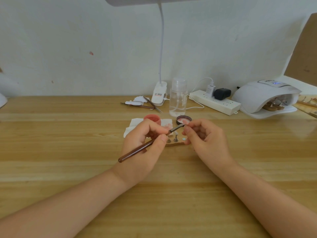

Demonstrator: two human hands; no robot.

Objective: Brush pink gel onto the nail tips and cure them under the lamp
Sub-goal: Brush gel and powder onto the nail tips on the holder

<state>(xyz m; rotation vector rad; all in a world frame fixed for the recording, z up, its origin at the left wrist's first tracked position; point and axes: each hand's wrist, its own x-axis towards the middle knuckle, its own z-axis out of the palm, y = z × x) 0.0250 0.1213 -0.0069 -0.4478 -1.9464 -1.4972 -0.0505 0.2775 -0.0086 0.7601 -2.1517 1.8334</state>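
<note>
On the wooden worktop [68,134] the curing lamp [264,98] at far right already shelters one holder of tips, while the left hand [145,143] pinches the brush [147,145] and the right hand [204,134] pinches a nail tip [186,122] mid-painting, so its curing remains.

The left hand [145,143] grips a brown brush [147,145], its tip touching a nail tip [186,122] pinched by the right hand [205,140]. Just behind the hands stand a pink jar [152,119] and its lid [183,119]. The curing lamp [264,98] sits far right of the jar.
</note>
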